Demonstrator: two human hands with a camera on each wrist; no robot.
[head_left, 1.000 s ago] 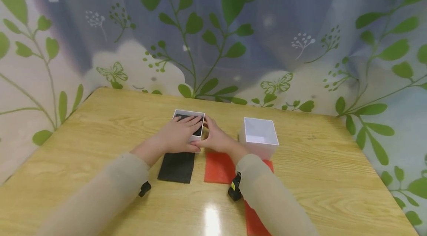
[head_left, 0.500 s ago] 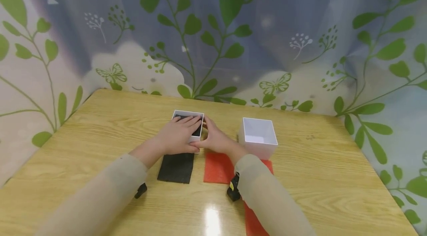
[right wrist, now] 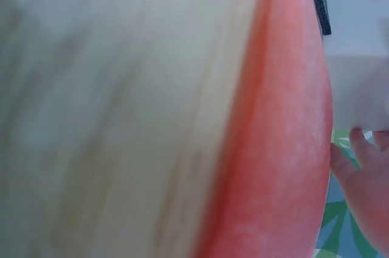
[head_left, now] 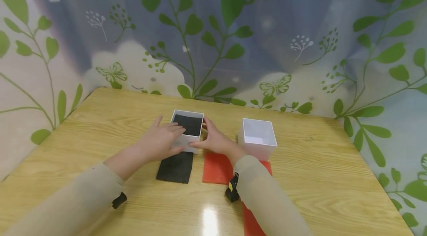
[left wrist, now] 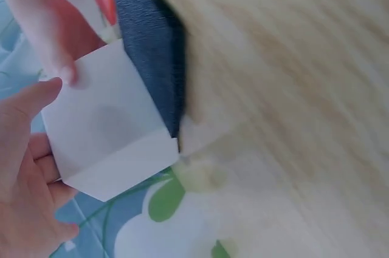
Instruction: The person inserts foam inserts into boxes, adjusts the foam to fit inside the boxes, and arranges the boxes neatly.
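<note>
A white box (head_left: 190, 139) stands left of centre with a black sheet (head_left: 189, 124) inside it. My right hand (head_left: 217, 139) holds the box's right side, thumb against the near face; some of its fingers are hidden behind the box. Over the near left rim hovers my left hand (head_left: 158, 141), fingers extended and loosely spread; contact with the box cannot be told. In the left wrist view, the box wall (left wrist: 112, 118) lies beside both hands. A black felt-like sheet (head_left: 175, 169) lies flat before the box, with a red one (head_left: 217, 169) to its right.
A second white box (head_left: 260, 150), its top uncovered, stands to the right. More red sheet (head_left: 251, 221) extends under the right forearm to the table's near edge. A patterned curtain (head_left: 213, 43) hangs behind the wooden table (head_left: 317, 176).
My left hand has lifted off the black sheet inside the box and moved left and nearer, uncovering it. The right hand keeps its hold on the box.
</note>
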